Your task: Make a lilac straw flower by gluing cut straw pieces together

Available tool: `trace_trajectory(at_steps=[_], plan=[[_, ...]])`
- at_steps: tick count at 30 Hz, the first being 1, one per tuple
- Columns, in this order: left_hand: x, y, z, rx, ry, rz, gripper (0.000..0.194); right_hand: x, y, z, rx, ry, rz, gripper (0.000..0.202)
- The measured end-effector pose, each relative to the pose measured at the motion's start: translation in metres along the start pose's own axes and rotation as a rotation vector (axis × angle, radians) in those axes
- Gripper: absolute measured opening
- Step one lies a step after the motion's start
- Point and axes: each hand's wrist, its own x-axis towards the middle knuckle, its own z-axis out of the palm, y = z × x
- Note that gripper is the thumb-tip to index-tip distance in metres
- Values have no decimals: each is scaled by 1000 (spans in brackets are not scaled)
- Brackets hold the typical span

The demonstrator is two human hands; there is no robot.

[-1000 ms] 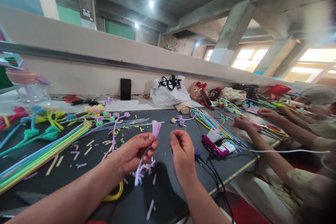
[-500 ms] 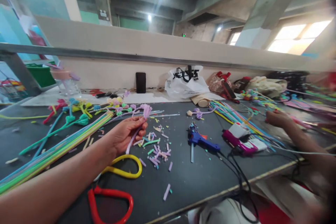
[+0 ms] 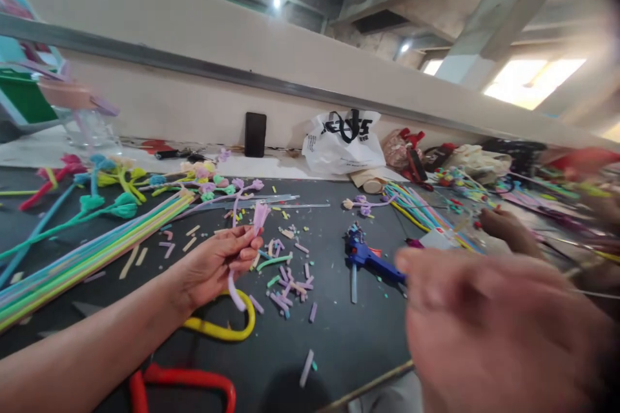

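My left hand pinches a lilac chenille stem; a fluffy tuft tops it and its tail hangs below the fingers. Large and blurred, my right hand is in the right foreground, close to the handle of a blue glue gun; motion smears its fingers. Scissors with one yellow and one red handle lie partly beneath my left forearm. Short lilac offcuts are scattered right of my left hand. A bundle of pastel stems lies beyond that forearm.
Chenille flowers lie at the back left, near a clear jar. A phone leans on the back panel beside a white bag. On the right is another person's hand, near more stems.
My right hand has come into view from the lower right. My left hand has shifted slightly left and down in the picture, still holding the lilac stem. The view has tilted.
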Motion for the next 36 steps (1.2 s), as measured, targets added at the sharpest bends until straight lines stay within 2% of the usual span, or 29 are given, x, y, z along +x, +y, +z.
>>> trace_trajectory(at_steps=[2, 3, 5, 7, 9, 13, 16, 19, 22, 25, 28, 32, 36], plan=[[-2, -1, 1, 3, 2, -29, 4, 41, 0, 35, 21, 43, 67, 8], [-2, -1, 3, 20, 5, -39, 3, 56, 3, 46, -9, 37, 109, 6], [-4, -2, 6, 83, 31, -45, 5, 73, 13, 54, -199, -40, 164, 10], [-6, -4, 9, 158, 85, -46, 10, 78, 26, 47, -512, -109, 176, 12], [-7, -5, 11, 200, 120, -37, 14, 79, 38, 36, -675, -133, 176, 15], [-9, -8, 12, 228, 122, -18, 14, 79, 47, 28, -728, -183, 231, 17], [-10, -8, 12, 269, 123, 4, 13, 73, 45, 38, -706, -260, 232, 17], [-12, -8, 11, 313, 112, 8, 13, 61, 42, 55, -676, -441, 216, 14], [-10, -7, 8, 326, 74, -18, 16, 52, 42, 70, -697, -562, 178, 16], [-6, -6, 3, 307, 49, -5, 17, 52, 50, 82, -819, -624, 127, 19], [-1, -5, -2, 284, 57, 2, 16, 55, 64, 91, -932, -683, 92, 11], [0, -4, -3, 310, 41, -43, 19, 50, 81, 100, -973, -722, 78, 11], [-1, -4, 1, 348, 21, -82, 21, 41, 78, 102, -964, -754, 48, 15]])
